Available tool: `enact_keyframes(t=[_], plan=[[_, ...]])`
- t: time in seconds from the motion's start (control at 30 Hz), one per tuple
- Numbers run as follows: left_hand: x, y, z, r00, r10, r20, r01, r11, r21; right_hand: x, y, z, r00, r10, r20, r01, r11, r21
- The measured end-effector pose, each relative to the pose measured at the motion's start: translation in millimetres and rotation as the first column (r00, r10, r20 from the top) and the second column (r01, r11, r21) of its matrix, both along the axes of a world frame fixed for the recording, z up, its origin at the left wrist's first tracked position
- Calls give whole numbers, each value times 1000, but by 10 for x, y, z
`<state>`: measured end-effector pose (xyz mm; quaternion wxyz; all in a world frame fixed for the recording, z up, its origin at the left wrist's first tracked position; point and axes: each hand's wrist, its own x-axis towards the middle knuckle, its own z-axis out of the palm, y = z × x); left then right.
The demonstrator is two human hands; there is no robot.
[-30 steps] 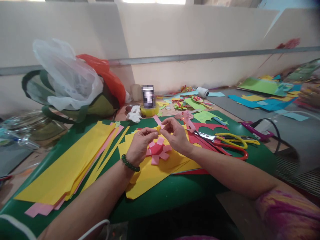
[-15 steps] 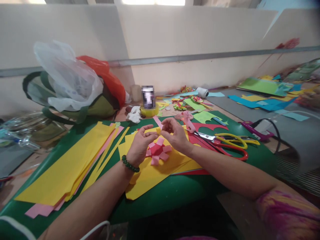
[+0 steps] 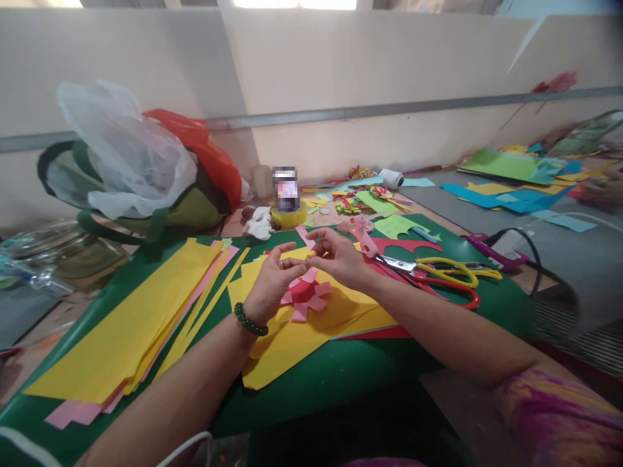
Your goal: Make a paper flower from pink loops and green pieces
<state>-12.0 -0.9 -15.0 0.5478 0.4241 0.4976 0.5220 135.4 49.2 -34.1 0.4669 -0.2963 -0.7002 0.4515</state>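
From where I stand, the person's left hand (image 3: 273, 280) and right hand (image 3: 343, 261) meet over the middle of the green table cover (image 3: 296, 399). Thumb and fingertips of each are pinched together on a small yellow piece (image 3: 310, 254), most of it hidden by the fingers. Just below and nearer, a paper flower (image 3: 302, 292) with a red middle and pink petals lies on stacked yellow sheets (image 3: 277, 357), the left hand covering a bit of its edge.

To the right lie scissors (image 3: 445, 274) with one yellow and one red handle, and a little farther off a pink glue gun (image 3: 365, 237). Long yellow strips (image 3: 126, 318) lie to the left with pink paper (image 3: 73, 412) under them. At the far left a green bag (image 3: 195, 204) leans near the wall, a white plastic bag (image 3: 131, 155) bulging from its top.
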Motion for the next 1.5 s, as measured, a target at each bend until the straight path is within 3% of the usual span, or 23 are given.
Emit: enact_keyframes(t=[0.23,0.4,0.67,0.8,1.17,1.33,1.43,1.5], plan=[[-47,53,-45,998,-30,-58,27,999,-46,62,72,18,993,25,-115,-47,980,-194],[-11,7,2,988,-126,-89,127,992,0,25,62,-22,992,7,-129,-31,981,-190],[-30,13,23,981,-95,-170,106,993,52,2,35,-14,993,32,-116,-55,978,-200],[-54,22,9,967,-111,-227,129,989,67,58,11,66,995,89,-40,-93,986,-136],[-77,33,30,965,-121,-233,141,987,73,70,38,8,997,-6,78,2,998,58],[-108,66,24,983,-58,-175,72,995,72,101,16,84,993,-92,77,79,984,162],[-124,75,27,986,-82,-148,83,997,3,220,-43,255,947,-172,273,97,958,269],[-136,74,32,977,-122,-176,118,993,-30,357,-88,407,801,-223,556,44,948,316]])
